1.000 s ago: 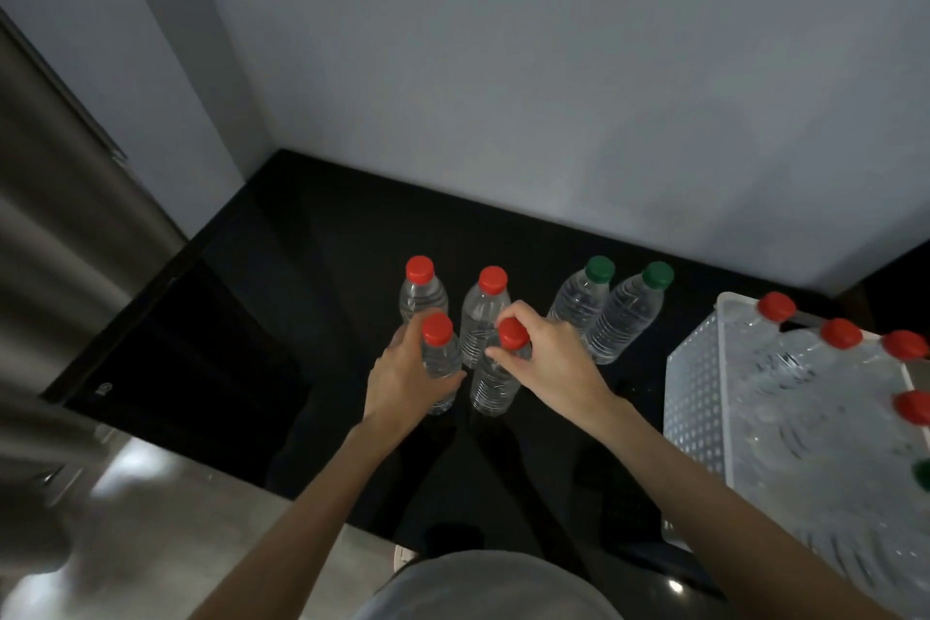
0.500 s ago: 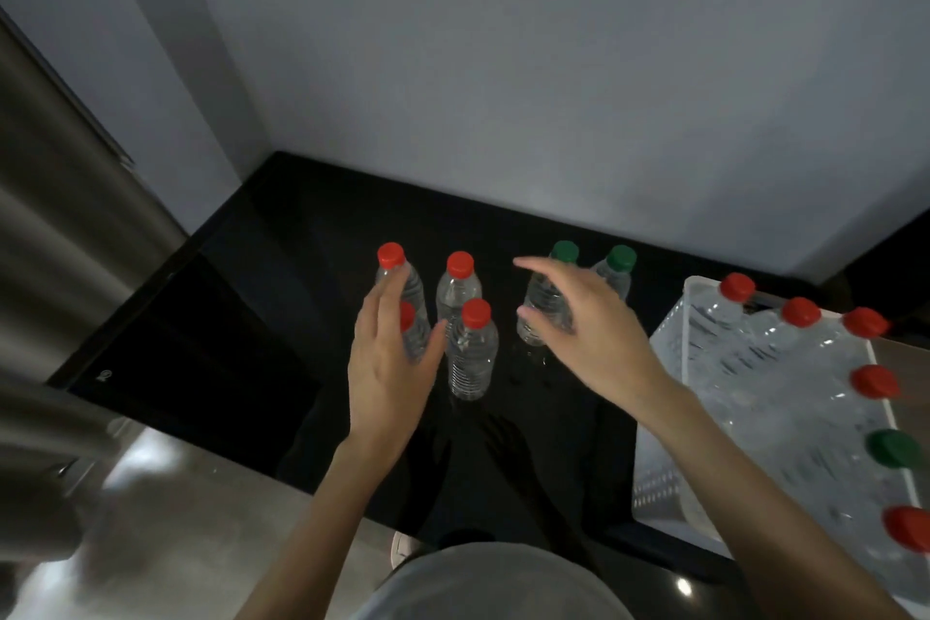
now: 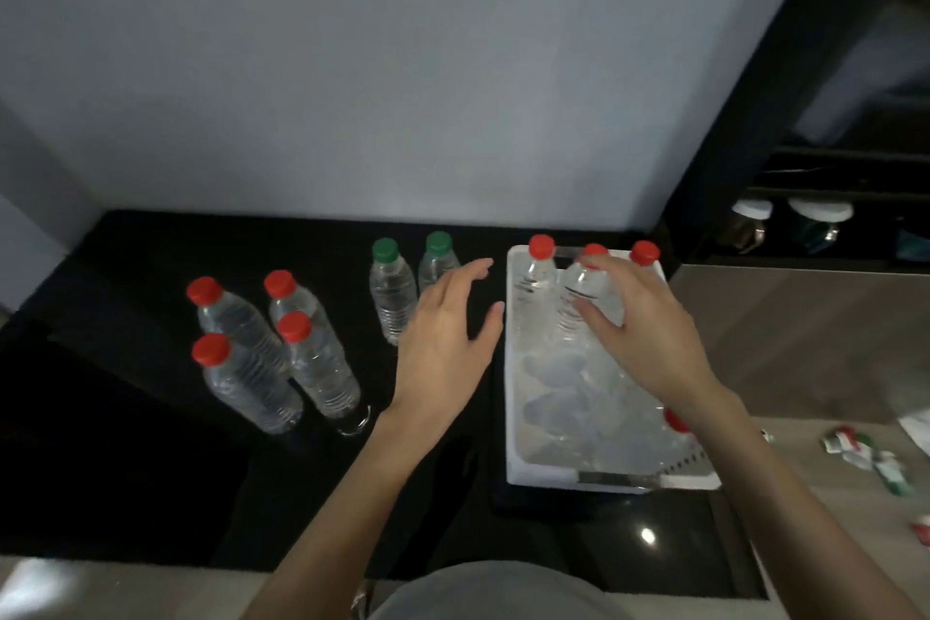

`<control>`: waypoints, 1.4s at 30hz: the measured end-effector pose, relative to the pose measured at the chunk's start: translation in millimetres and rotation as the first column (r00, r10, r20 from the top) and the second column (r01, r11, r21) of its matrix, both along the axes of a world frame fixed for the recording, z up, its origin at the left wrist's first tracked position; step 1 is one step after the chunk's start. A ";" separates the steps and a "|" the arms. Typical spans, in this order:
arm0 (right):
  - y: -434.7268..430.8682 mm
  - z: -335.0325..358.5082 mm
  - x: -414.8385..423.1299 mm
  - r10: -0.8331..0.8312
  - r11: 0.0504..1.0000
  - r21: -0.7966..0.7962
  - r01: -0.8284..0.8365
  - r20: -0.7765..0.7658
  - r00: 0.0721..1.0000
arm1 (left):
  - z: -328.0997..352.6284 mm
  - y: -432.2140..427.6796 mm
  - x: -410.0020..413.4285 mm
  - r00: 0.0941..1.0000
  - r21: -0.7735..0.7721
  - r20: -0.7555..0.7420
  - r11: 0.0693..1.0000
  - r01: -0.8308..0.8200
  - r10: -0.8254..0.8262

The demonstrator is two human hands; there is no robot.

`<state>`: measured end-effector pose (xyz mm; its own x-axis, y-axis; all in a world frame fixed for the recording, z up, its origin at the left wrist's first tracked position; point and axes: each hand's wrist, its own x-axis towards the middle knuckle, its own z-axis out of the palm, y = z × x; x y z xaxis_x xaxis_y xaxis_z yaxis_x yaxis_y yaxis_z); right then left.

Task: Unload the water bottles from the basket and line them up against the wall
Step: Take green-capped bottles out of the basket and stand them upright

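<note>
The right hand [image 3: 644, 332] is over the far end of the white plastic basket [image 3: 553, 473]. Its fingers [image 3: 611, 267] are spread and curved over the shoulder of a clear red-capped water bottle [image 3: 573, 312], with the thumb on the bottle's near side. I cannot tell whether they actually grip it. Two more red-capped bottles stand upright on either side of it in the basket. The left hand [image 3: 443, 342] hovers over the black table [image 3: 126, 418] just left of the basket, fingers spread and holding nothing. Two green-capped bottles [image 3: 392, 297] stand just beyond its fingertips, near the grey wall [image 3: 402, 66]. Four red-capped bottles [image 3: 241, 317] are clustered further left.
</note>
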<state>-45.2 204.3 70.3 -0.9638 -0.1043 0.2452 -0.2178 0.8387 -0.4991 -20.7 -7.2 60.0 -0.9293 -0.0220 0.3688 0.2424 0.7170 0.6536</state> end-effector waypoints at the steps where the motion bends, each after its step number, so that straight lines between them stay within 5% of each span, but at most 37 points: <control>1: 13.1 -3.8 1.7 -0.031 1.000 -0.003 0.031 0.023 0.999 | -1.8 14.5 -5.5 0.999 0.009 0.018 0.999 0.040 -0.040; 9: 66.0 -40.2 29.5 -0.094 0.994 0.065 0.083 0.196 0.976 | -36.7 99.2 -43.0 0.929 0.040 0.227 0.956 0.292 -0.293; 21: 61.3 -45.1 36.1 -0.170 0.982 -0.039 0.182 0.208 0.963 | -63.2 149.5 -102.2 0.774 0.005 0.392 0.843 0.538 -0.497; 28: 61.0 -48.0 23.6 -0.304 0.952 0.109 0.285 0.277 0.911 | -83.9 147.5 -92.8 0.770 0.201 0.366 0.853 0.482 -0.522; 34: 57.1 -44.1 20.9 -0.341 0.938 0.174 0.300 0.310 0.887 | -94.3 128.8 -86.4 0.828 0.205 0.357 0.901 0.382 -0.433; 38: 55.6 -44.6 22.4 -0.314 0.949 0.104 0.296 0.305 0.899 | -95.9 130.7 -82.8 0.798 0.293 0.353 0.868 0.401 -0.488; 42: 58.7 -45.2 25.1 -0.306 0.947 -0.009 0.321 0.279 0.910 | -93.8 124.5 -79.4 0.865 0.283 0.282 0.897 0.339 -0.416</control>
<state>-20.1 263.0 25.2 -0.9749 0.2203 -0.0322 0.2016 0.8124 -0.5472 -100.0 117.3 -33.8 -0.9477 0.3114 0.0695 0.2100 0.4449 0.8706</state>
